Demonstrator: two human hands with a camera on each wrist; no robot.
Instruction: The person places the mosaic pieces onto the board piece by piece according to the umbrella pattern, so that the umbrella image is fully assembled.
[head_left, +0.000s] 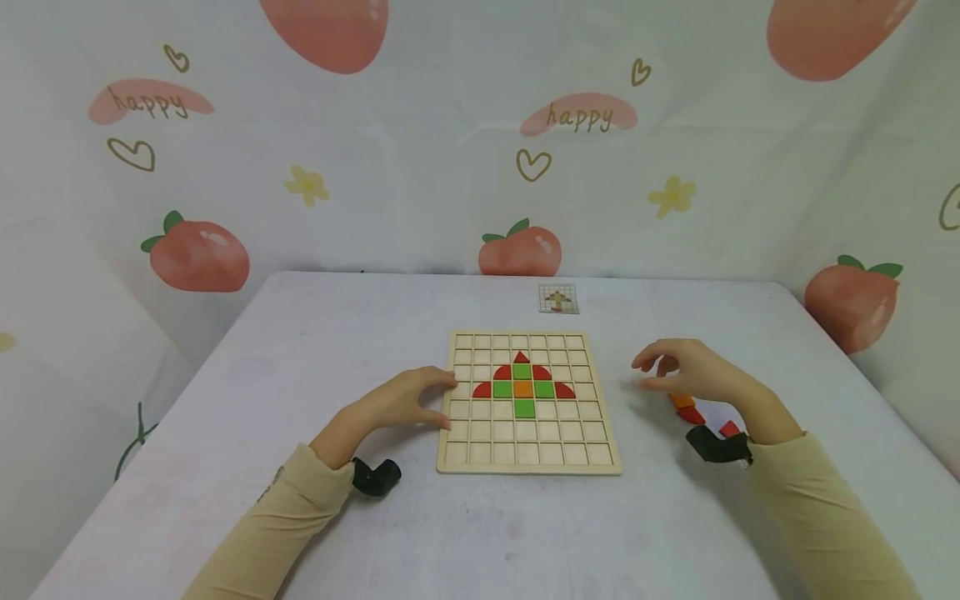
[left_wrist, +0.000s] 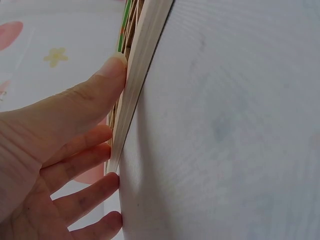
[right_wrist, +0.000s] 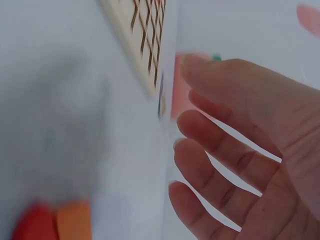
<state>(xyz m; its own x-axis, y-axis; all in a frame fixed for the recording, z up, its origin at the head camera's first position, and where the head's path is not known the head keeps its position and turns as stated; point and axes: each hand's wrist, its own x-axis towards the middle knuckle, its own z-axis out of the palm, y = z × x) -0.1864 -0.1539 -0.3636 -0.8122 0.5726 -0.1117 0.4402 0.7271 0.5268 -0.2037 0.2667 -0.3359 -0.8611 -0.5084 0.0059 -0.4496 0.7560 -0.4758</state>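
Note:
A wooden grid board (head_left: 536, 454) lies flat on the table. Red, green and orange tiles (head_left: 522, 388) form a symmetrical figure in its upper middle cells, topped by a red triangle (head_left: 521, 357). My left hand (head_left: 401, 398) rests at the board's left edge, its thumb (left_wrist: 102, 80) and fingertips touching the side with fingers loosely extended. Right of the board, my right hand (head_left: 701, 369) hovers over the table, fingers slightly bent and nothing between them. Below it lie an orange piece (head_left: 682, 401) and red pieces (head_left: 691, 416), partly hidden by the hand and wrist.
Behind the board lies a small card (head_left: 558, 298) printed with a similar figure on a grid. A white curtain (head_left: 420, 167) with fruit prints hangs along the table's back edge. Each wrist wears a black mount (head_left: 717, 445).

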